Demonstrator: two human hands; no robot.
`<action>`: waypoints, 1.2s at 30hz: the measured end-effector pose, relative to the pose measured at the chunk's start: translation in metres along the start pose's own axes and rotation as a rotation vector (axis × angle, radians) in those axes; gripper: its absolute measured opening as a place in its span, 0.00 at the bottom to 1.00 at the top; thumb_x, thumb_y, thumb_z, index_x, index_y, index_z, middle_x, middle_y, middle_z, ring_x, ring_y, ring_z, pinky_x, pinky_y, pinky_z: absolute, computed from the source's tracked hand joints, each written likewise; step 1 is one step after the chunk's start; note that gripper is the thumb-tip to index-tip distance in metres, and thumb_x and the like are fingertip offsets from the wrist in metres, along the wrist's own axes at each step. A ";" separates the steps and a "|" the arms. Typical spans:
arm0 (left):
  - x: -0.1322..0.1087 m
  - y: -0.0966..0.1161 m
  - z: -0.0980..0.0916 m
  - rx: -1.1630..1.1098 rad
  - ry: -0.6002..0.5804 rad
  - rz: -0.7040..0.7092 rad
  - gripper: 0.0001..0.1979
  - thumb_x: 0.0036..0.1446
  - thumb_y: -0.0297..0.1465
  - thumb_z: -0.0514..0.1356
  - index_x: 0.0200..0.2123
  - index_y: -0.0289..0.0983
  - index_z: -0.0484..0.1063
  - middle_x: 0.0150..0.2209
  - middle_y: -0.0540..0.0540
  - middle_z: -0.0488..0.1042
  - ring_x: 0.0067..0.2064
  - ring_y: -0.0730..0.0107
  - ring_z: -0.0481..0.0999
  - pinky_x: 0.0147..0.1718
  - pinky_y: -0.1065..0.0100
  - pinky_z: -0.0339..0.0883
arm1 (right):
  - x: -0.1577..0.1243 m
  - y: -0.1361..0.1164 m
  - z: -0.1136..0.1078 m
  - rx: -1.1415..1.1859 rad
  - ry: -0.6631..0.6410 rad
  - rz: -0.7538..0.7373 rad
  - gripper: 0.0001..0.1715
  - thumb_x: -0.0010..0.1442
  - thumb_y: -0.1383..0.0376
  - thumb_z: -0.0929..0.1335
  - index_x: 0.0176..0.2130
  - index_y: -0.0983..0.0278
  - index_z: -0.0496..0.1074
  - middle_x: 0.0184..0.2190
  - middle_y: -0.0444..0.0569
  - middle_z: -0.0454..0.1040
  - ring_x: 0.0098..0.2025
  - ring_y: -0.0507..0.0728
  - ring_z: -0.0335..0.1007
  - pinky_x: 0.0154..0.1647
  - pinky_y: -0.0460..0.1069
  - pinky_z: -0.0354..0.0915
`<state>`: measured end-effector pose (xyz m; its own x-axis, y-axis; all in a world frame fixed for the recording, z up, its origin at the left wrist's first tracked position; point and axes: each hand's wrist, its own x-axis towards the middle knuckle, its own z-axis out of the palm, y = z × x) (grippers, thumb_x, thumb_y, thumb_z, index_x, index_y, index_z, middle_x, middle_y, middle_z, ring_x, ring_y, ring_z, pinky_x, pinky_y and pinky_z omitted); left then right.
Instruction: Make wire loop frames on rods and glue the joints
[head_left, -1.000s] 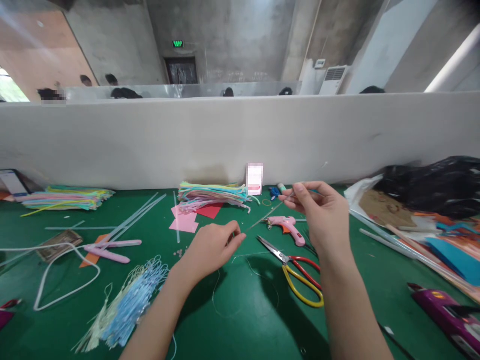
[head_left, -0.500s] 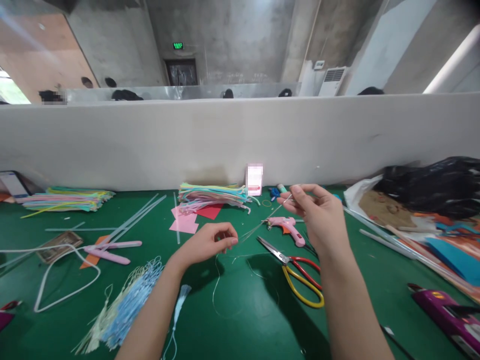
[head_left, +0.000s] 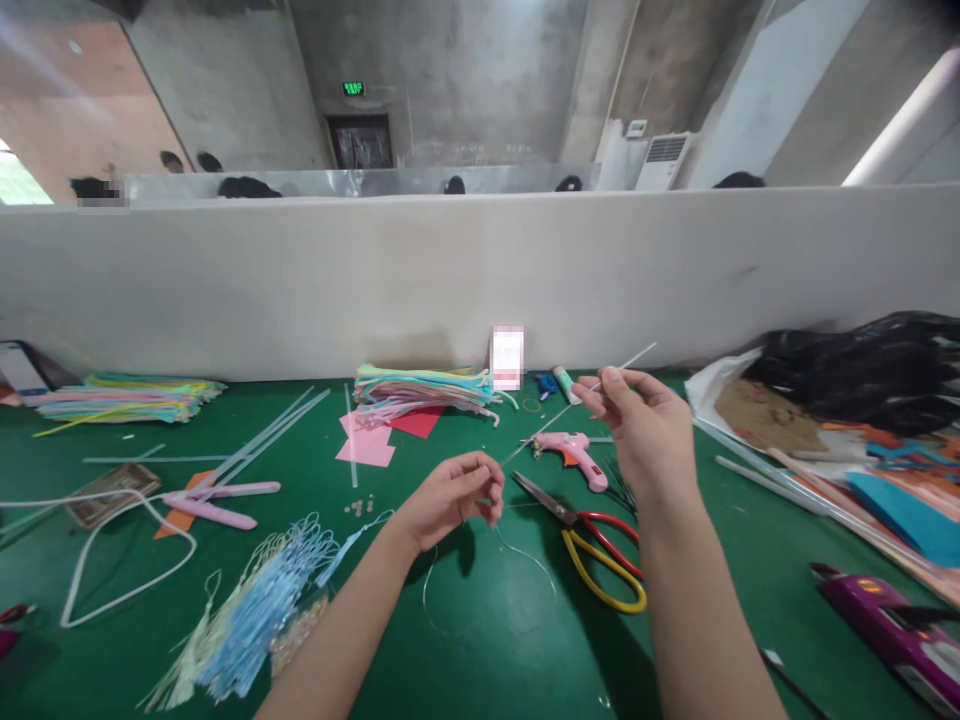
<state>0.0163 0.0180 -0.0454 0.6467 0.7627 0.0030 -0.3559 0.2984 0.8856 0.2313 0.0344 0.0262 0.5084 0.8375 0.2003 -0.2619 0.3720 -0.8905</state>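
Your right hand [head_left: 645, 425] pinches a thin pale strand [head_left: 551, 424] between thumb and fingertips; one end sticks up past those fingers, and the rest slants down toward your left hand [head_left: 454, 495]. Your left fingers are curled in, and you cannot tell from here whether they grip anything. Below your right fingers lies a pink glue gun [head_left: 566, 447]. The scissors [head_left: 568, 517] rest on the table just right of your left fingertips, handles spread. A fine thread [head_left: 527, 553] curves across the table beneath your left fingers, and blue tassels [head_left: 259, 615] lie well to their left.
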 end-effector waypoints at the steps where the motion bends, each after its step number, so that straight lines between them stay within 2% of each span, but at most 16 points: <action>1: 0.000 -0.001 0.002 -0.060 -0.003 0.000 0.14 0.55 0.41 0.64 0.34 0.36 0.69 0.28 0.51 0.66 0.27 0.73 0.70 0.27 0.69 0.66 | 0.000 0.000 0.000 0.002 0.001 -0.007 0.18 0.42 0.58 0.79 0.28 0.65 0.73 0.24 0.47 0.78 0.31 0.56 0.79 0.40 0.52 0.76; 8: 0.000 -0.003 0.018 -0.350 -0.031 -0.016 0.09 0.58 0.38 0.60 0.33 0.38 0.67 0.26 0.53 0.56 0.27 0.75 0.64 0.28 0.71 0.65 | 0.000 0.003 -0.001 -0.011 0.010 -0.045 0.17 0.46 0.57 0.77 0.29 0.65 0.72 0.25 0.46 0.77 0.32 0.56 0.80 0.41 0.50 0.76; 12: -0.003 0.000 0.022 -0.386 -0.096 -0.062 0.09 0.56 0.35 0.59 0.28 0.37 0.65 0.22 0.54 0.52 0.25 0.73 0.62 0.25 0.70 0.63 | 0.001 0.005 0.001 0.009 -0.015 0.000 0.16 0.45 0.58 0.78 0.29 0.65 0.73 0.25 0.47 0.78 0.32 0.55 0.79 0.39 0.48 0.76; 16: -0.004 0.004 0.019 -0.364 -0.138 -0.082 0.11 0.54 0.36 0.61 0.25 0.37 0.64 0.20 0.55 0.52 0.23 0.73 0.61 0.23 0.70 0.61 | 0.003 0.007 0.001 0.055 -0.061 0.055 0.16 0.43 0.59 0.79 0.28 0.64 0.75 0.25 0.45 0.79 0.33 0.54 0.79 0.38 0.46 0.76; 21: -0.010 0.006 0.011 -0.231 -0.147 -0.076 0.10 0.50 0.33 0.63 0.23 0.35 0.65 0.17 0.54 0.57 0.23 0.70 0.67 0.25 0.68 0.62 | 0.003 0.007 0.001 0.082 -0.171 0.221 0.14 0.45 0.58 0.78 0.30 0.62 0.76 0.30 0.46 0.81 0.34 0.53 0.80 0.30 0.40 0.74; 26: -0.025 0.005 0.006 -0.077 -0.054 -0.023 0.09 0.53 0.32 0.63 0.26 0.35 0.66 0.18 0.54 0.62 0.24 0.71 0.70 0.27 0.70 0.62 | -0.006 0.011 0.007 0.008 -0.422 0.347 0.19 0.49 0.57 0.75 0.41 0.62 0.77 0.39 0.50 0.81 0.37 0.56 0.80 0.29 0.43 0.74; 29: -0.034 0.005 0.007 0.009 0.007 -0.025 0.09 0.55 0.33 0.63 0.28 0.35 0.67 0.20 0.53 0.66 0.25 0.72 0.72 0.28 0.70 0.62 | -0.012 0.017 0.014 -0.071 -0.560 0.411 0.20 0.49 0.59 0.76 0.42 0.64 0.76 0.37 0.53 0.81 0.34 0.55 0.79 0.28 0.43 0.73; 32: -0.040 0.004 0.010 0.089 0.046 -0.051 0.10 0.55 0.35 0.64 0.29 0.34 0.69 0.22 0.50 0.71 0.27 0.72 0.72 0.30 0.69 0.65 | -0.017 0.024 0.021 -0.108 -0.630 0.464 0.18 0.49 0.59 0.76 0.38 0.64 0.76 0.34 0.51 0.81 0.30 0.52 0.78 0.26 0.42 0.70; 36: -0.040 0.005 0.011 0.175 0.081 -0.090 0.16 0.56 0.40 0.63 0.38 0.32 0.74 0.36 0.39 0.78 0.34 0.66 0.76 0.33 0.67 0.67 | -0.021 0.030 0.025 -0.152 -0.675 0.475 0.17 0.49 0.57 0.76 0.37 0.63 0.74 0.30 0.47 0.80 0.29 0.52 0.78 0.24 0.41 0.68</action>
<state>-0.0037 -0.0176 -0.0358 0.6115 0.7834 -0.1108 -0.1722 0.2685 0.9478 0.1916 0.0379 0.0055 -0.2409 0.9692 -0.0512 -0.1860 -0.0979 -0.9777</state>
